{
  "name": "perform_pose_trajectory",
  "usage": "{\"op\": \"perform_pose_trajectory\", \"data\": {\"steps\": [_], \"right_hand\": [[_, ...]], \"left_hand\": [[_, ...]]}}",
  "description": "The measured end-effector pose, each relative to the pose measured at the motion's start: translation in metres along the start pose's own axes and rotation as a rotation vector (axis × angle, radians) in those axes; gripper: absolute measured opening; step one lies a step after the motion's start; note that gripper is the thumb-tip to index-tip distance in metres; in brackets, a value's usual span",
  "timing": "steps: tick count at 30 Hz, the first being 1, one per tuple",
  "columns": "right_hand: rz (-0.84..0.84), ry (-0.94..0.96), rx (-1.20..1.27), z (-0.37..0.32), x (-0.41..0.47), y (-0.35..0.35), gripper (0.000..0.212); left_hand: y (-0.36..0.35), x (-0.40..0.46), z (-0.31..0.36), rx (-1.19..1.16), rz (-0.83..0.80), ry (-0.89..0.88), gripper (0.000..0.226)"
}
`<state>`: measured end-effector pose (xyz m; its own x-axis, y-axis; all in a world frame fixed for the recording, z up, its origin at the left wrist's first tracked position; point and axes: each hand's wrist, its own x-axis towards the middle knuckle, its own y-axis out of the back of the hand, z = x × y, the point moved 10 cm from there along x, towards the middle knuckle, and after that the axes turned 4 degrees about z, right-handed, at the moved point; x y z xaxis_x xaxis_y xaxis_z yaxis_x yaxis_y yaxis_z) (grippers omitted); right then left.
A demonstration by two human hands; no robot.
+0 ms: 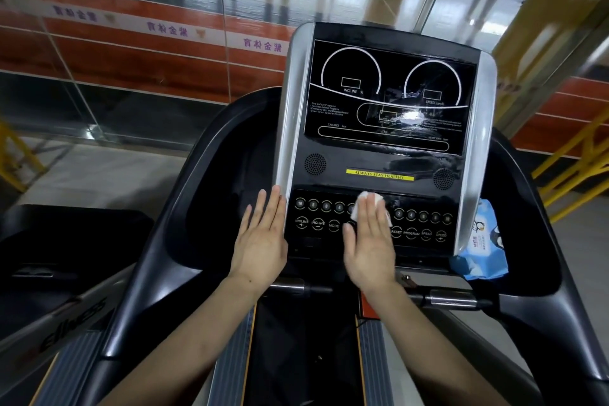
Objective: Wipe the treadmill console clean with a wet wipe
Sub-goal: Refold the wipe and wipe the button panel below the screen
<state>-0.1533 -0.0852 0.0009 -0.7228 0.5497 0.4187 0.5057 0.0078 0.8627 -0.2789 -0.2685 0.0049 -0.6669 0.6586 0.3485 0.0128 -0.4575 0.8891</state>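
You are mid-wipe on the button panel: your right hand (369, 241) presses the wet wipe (370, 204) flat on the treadmill console (379, 155) with straight fingers; your left hand (262, 237), flat and empty, braces its silver edge; next, likely sweep toward the right-hand buttons.

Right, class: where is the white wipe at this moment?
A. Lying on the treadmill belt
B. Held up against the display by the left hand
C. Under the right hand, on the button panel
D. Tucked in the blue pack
C: the wipe lies under the flat right hand on the button panel, while the left hand rests at the console's left edge.
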Motion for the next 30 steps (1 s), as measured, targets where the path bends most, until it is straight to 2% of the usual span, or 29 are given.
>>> {"op": "perform_pose_trajectory", "data": {"steps": [3,5,8,12,15,16,19,21,24,27,30], "right_hand": [[-0.042,0.166,0.042,-0.068,0.001,-0.019,0.065],[-0.077,0.232,0.026,-0.09,0.0,-0.023,0.065],[-0.097,0.205,-0.02,-0.052,0.002,-0.015,0.065],[0.017,-0.004,-0.011,0.047,0.0,0.018,0.067],[0.081,-0.122,0.067,0.053,-0.001,0.018,0.065],[0.082,-0.098,0.083,0.036,0.0,0.014,0.065],[-0.01,0.134,0.072,-0.029,-0.002,-0.008,0.065],[-0.075,0.201,0.034,-0.034,-0.004,-0.011,0.065],[-0.054,0.168,-0.02,0.019,-0.001,0.006,0.065],[0.056,-0.044,-0.017,0.109,-0.001,0.038,0.066],[0.101,-0.16,0.025,0.135,-0.001,0.044,0.066]], "left_hand": [[0.002,0.001,0.005,0.009,0.004,-0.001,0.078],[0.002,0.001,0.006,0.016,0.0,0.0,0.075],[0.0,-0.001,0.016,0.046,0.0,-0.024,0.077],[-0.004,0.001,0.029,0.069,0.002,-0.054,0.077],[-0.006,0.004,0.035,0.087,-0.008,-0.047,0.076],[-0.006,0.003,0.036,0.1,-0.011,-0.043,0.076],[-0.008,0.004,0.04,0.125,-0.02,-0.028,0.075],[-0.011,0.006,0.045,0.13,-0.027,-0.006,0.076],[-0.013,0.011,0.057,0.144,-0.022,-0.002,0.077],[-0.015,0.015,0.077,0.137,-0.012,-0.055,0.078],[-0.018,0.021,0.096,0.107,-0.011,-0.082,0.078]]}}
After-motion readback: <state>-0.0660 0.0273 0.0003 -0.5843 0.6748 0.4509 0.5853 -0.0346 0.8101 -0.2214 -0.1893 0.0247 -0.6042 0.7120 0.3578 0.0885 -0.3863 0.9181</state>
